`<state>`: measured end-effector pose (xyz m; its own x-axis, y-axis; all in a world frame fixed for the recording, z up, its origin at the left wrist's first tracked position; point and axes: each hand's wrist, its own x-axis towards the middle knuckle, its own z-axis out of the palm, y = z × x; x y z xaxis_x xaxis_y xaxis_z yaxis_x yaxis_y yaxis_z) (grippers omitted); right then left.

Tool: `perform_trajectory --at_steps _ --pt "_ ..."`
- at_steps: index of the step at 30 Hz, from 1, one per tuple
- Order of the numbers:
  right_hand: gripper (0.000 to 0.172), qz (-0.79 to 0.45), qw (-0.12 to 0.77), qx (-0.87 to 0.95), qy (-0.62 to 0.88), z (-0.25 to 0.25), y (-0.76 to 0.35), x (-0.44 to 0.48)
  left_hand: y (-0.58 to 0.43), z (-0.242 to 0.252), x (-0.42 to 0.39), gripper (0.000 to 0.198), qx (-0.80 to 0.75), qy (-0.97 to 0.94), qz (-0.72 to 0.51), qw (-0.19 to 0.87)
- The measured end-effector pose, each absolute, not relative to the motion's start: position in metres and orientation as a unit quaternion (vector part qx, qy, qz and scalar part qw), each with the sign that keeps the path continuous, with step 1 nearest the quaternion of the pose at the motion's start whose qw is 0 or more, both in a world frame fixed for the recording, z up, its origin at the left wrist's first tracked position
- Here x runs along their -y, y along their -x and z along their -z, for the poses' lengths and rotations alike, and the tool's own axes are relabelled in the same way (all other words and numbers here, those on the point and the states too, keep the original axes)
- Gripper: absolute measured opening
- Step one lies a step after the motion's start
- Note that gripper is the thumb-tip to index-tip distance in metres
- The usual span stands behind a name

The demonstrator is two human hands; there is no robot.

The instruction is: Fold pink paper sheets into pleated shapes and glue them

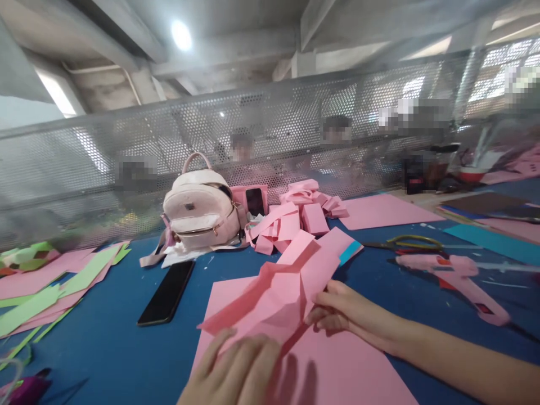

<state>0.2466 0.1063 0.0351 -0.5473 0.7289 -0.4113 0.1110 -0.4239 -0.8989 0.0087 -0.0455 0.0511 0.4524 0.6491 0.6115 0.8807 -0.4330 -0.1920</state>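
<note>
The folded pink paper [278, 287] seemed light, limp, crease-prone; edges offered grip. The right hand [337, 312] pinched its right edge; left hand [236, 371], spread flat, pressed its near edge.

The creased pink paper [283, 297] is looking thin and matt; the desk's blue cover [105, 337] is showing a dull, smooth finish, the smartphone [166, 292] is gleaming glossy black, and the perforated screen [295, 124] along the far edge is looking metallic
</note>
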Motion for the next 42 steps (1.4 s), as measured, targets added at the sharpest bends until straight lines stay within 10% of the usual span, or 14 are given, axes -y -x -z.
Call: perform_trajectory --at_steps 5,10,18,27,42 --pt "0.021 -0.809 0.15 0.374 0.429 -0.037 -0.245 -0.068 0.014 -0.053 0.028 0.07 0.533 0.796 0.202 0.201" --pt "0.042 -0.822 -0.026 0.492 0.285 -0.048 -0.256 -0.047 0.027 -0.056 0.013 0.04 0.564 0.805 0.168 -0.07" --pt "0.022 -0.323 0.11 0.908 0.243 -0.085 -0.268 -0.068 0.041 -0.068 0.002 0.026 0.509 0.846 0.106 0.117" --pt "0.023 0.054 0.173 0.97 0.164 -0.064 -0.243 -0.078 0.028 -0.097 -0.015 0.037 0.466 0.867 0.055 0.169" --pt "0.027 -0.219 0.155 0.942 0.201 -0.026 -0.219 -0.119 0.001 -0.082 -0.056 0.022 0.285 0.87 0.193 0.352"
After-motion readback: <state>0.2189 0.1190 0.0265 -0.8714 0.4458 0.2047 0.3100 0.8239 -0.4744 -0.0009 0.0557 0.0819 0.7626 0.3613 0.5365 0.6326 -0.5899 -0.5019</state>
